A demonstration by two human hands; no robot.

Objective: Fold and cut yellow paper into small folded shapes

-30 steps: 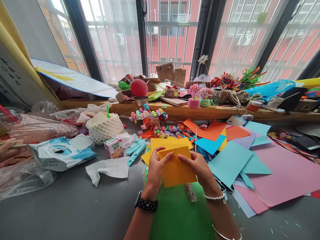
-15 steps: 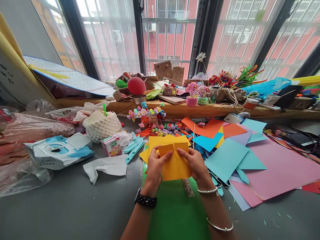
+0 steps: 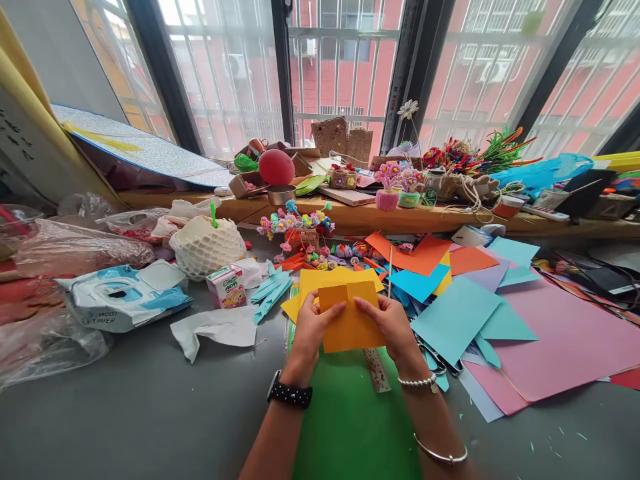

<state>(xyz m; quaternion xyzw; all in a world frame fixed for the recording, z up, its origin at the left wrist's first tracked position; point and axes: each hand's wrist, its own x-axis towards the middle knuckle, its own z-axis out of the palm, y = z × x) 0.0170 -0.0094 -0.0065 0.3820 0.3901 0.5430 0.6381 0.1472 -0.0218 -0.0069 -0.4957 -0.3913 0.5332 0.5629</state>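
Observation:
A folded sheet of yellow-orange paper is held up between both hands, with a short slit or gap at the middle of its top edge. My left hand pinches its left side, thumb on the near face. On the right side my right hand grips it the same way; the other fingers of both hands are mostly behind the paper. Below lies a green cutting mat with a patterned ruler on it. More yellow paper rests just behind the hands.
Coloured paper, including a large pink sheet and a light blue one, covers the right, partly over scissors. Leftward are a wet-wipe pack, a tissue, a small drink carton and a netted coconut. Crafts crowd the sill.
The paper's upper part has been brought closer together, narrowing the gap at the middle of its top edge. Its lower edge sits slightly higher. Both hands keep their hold.

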